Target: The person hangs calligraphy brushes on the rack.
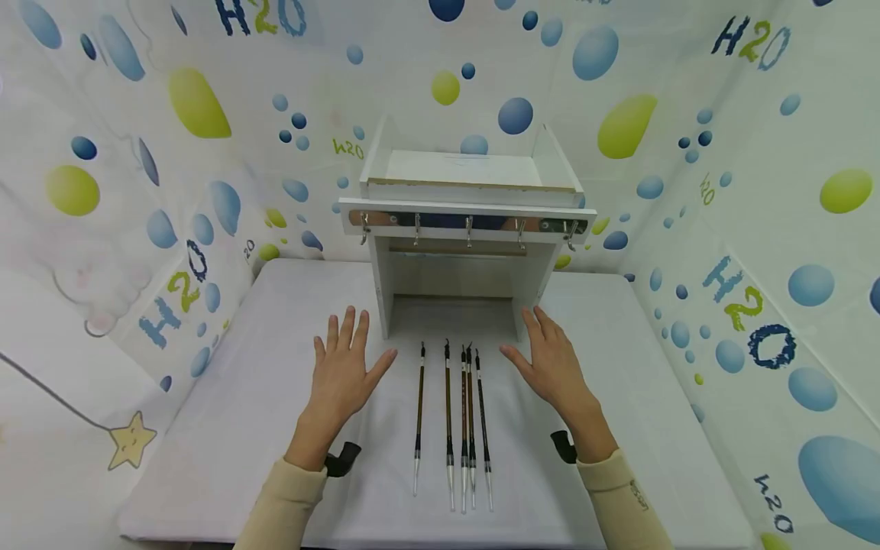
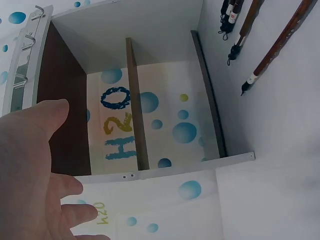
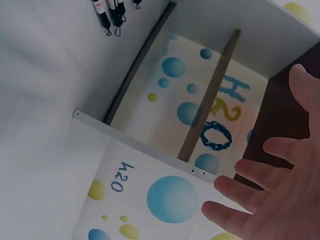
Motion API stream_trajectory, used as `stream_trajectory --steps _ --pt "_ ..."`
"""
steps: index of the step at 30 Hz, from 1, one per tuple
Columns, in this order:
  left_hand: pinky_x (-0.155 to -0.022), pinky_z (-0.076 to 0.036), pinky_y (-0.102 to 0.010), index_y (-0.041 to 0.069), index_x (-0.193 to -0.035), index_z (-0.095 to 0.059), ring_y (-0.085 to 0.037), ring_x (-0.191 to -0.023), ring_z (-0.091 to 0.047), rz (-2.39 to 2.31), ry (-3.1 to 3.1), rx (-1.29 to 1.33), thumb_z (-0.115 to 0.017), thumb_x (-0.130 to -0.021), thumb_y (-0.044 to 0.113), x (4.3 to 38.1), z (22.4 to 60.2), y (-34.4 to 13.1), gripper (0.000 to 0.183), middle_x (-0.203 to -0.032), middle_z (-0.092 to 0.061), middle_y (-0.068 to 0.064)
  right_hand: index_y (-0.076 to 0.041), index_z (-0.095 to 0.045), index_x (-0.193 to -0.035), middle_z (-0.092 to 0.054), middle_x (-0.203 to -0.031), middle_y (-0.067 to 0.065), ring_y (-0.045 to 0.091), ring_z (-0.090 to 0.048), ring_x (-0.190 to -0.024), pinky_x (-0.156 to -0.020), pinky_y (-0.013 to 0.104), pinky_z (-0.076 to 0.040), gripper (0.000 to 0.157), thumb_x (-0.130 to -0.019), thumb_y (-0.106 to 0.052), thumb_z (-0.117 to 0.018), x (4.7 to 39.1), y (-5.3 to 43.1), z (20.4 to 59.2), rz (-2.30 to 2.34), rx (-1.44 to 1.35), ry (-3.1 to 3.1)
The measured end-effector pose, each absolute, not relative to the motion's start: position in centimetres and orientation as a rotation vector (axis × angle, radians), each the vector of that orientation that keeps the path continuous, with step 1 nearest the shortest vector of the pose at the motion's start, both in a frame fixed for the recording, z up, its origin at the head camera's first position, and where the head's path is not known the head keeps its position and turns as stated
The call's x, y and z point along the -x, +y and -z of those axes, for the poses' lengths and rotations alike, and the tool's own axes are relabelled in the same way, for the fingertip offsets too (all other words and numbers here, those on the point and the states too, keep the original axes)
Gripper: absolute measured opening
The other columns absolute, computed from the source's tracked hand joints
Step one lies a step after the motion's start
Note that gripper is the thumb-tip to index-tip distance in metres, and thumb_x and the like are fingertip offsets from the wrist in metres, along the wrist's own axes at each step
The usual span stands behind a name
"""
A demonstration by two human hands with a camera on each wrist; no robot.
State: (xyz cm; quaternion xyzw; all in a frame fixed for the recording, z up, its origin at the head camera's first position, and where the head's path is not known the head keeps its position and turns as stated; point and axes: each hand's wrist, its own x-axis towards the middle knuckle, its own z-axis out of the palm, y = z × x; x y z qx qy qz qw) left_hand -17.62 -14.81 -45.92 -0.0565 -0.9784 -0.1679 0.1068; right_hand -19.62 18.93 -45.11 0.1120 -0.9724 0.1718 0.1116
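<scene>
Several calligraphy brushes lie side by side on the white table, their dark looped ends toward the shelf and their clear-covered tips toward the person. One brush [image 1: 419, 412] lies apart on the left; the others, among them a brush [image 1: 449, 412] and the rightmost brush [image 1: 483, 412], are grouped closer together. My left hand [image 1: 341, 378] is left of the brushes with fingers spread and holds nothing. On their right, my right hand [image 1: 555, 368] is likewise spread, its fingertips overlapping the shelf's side edge in the head view. Both palms face down or inward.
Behind the brushes stands a white shelf unit [image 1: 383, 294] with an open lower compartment and a tray-like top. Across its front runs a rail with several metal hooks [image 1: 469, 231]. A white cloth covers the table [image 1: 241, 458]; dotted curtains [image 1: 811, 344] enclose the back and sides.
</scene>
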Motion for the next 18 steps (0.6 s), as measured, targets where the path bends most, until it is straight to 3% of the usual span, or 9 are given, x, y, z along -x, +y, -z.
stream_trajectory --steps 18 --pt "-0.110 -0.020 -0.062 0.010 -0.151 -0.011 -0.043 -0.144 -0.010 0.682 -2.811 0.155 -0.044 -0.090 0.061 18.57 46.14 -14.55 0.086 -0.158 -0.011 -0.017 -0.011 -0.020 -0.149 -0.025 -0.152 0.017 0.039 -0.035 -0.134 -0.099 0.056 -0.040 0.080 -0.089 -0.053 -0.052 19.17 18.62 45.89 -0.656 -0.353 -2.856"
